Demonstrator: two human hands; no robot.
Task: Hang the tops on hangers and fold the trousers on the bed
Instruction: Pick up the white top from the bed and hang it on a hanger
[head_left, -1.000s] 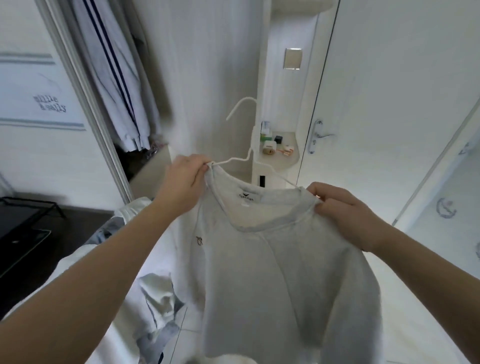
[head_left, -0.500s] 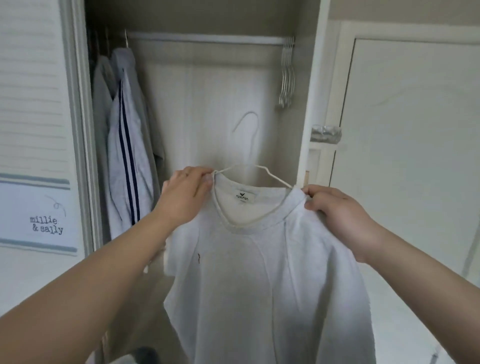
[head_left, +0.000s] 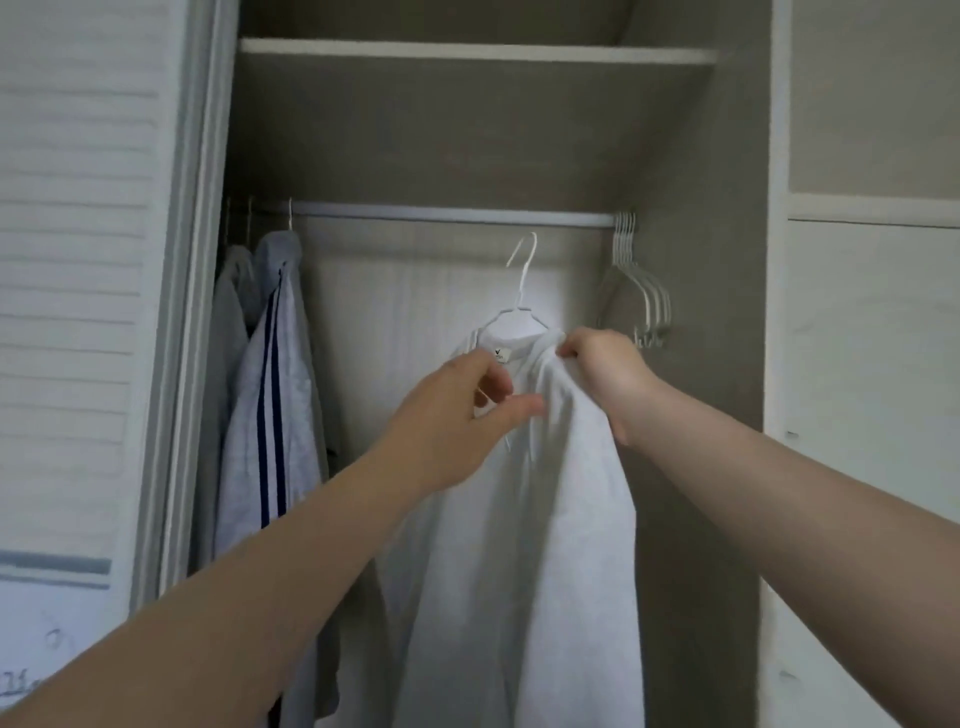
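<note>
A light grey top (head_left: 519, 545) hangs on a white wire hanger (head_left: 521, 291), turned edge-on inside the open wardrobe. The hanger's hook sits just below the rail (head_left: 447, 214) and does not touch it. My right hand (head_left: 605, 376) grips the top's shoulder at the hanger's right end. My left hand (head_left: 462, 415) is at the collar, thumb and fingers curled round the fabric near the label.
Two grey tops, one with dark stripes (head_left: 272, 395), hang at the rail's left end. Several bare white hangers (head_left: 636, 291) bunch at its right end. A shelf (head_left: 467, 51) runs above. The sliding door (head_left: 78, 312) is at the left.
Both hands have lifted the top on its hanger up towards the rail and turned it edge-on. My left hand has shifted from the left shoulder to the collar. My view has tilted upward.
</note>
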